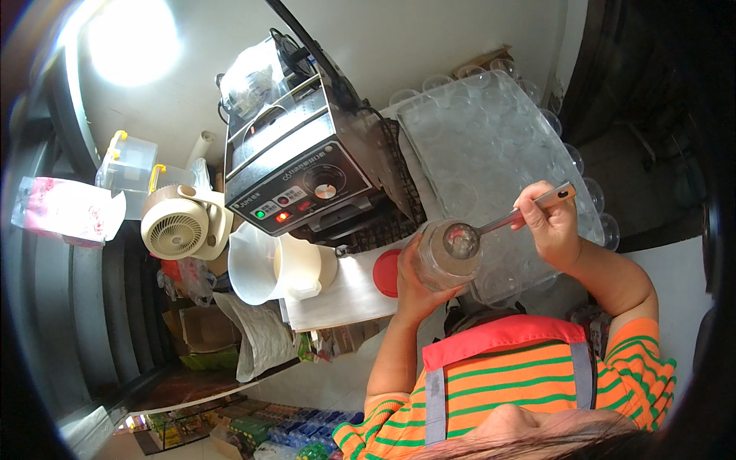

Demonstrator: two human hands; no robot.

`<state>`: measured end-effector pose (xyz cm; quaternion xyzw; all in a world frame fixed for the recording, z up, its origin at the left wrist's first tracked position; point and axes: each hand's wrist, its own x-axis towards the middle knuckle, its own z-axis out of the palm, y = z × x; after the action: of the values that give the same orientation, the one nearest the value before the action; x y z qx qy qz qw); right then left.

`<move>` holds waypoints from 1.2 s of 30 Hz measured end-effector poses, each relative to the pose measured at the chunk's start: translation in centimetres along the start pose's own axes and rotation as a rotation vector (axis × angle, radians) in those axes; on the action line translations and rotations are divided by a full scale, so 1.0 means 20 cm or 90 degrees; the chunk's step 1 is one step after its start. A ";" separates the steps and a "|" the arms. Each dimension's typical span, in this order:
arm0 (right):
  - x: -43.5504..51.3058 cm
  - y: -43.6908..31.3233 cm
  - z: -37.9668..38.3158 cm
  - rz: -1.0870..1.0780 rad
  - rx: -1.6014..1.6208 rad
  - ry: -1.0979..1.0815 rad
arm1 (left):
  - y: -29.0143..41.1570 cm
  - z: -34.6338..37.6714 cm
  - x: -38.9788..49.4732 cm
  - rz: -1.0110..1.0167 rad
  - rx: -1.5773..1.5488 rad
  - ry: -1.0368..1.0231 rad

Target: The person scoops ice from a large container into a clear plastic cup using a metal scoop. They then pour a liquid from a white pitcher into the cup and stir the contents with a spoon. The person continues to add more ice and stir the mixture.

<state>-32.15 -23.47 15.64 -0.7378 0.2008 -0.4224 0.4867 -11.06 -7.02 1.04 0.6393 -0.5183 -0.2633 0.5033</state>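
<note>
My left hand (pixel 417 282) is wrapped around a clear jar (pixel 445 267), whose open mouth is tilted up towards the camera. In my right hand (pixel 543 215) is the handle of a metal ladle (pixel 509 221), with its round bowl over the jar's mouth; whether the bowl touches the rim I cannot tell. A red round lid (pixel 387 273) lies on white sheeting (pixel 333 287) just beside my left hand. To the left of that lid stands a translucent plastic measuring jug (pixel 253 267), next to a cream-coloured container (pixel 319 267).
A black sealing machine (pixel 305 190) with lit indicators stands ahead. Right of it, a large translucent tray or sheet (pixel 483 132) lies over many clear cups (pixel 595 195). A cream fan (pixel 178 227), clear boxes with yellow clips (pixel 129 161) and a pink-and-white package (pixel 69 210) are at left.
</note>
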 end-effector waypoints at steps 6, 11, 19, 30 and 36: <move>0.10 0.09 -0.06 0.078 0.058 0.138 | 0.03 0.01 0.01 0.053 0.130 0.064; 0.30 0.33 -0.13 0.104 0.049 0.228 | 0.11 -0.02 0.02 -0.008 0.106 0.102; 0.46 0.68 0.07 0.040 -0.060 0.139 | 0.18 -0.08 -0.02 -0.045 0.125 0.110; 0.37 0.60 0.14 -0.212 -0.253 0.062 | 0.11 -0.11 -0.06 -0.009 0.140 0.132; 0.16 0.21 0.01 -0.077 0.087 0.113 | 0.10 -0.10 -0.02 -0.002 0.135 0.103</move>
<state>-29.71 -27.52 13.17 -0.6736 0.1689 -0.5271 0.4898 -10.22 -5.88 3.63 0.7087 -0.5000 -0.1556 0.4728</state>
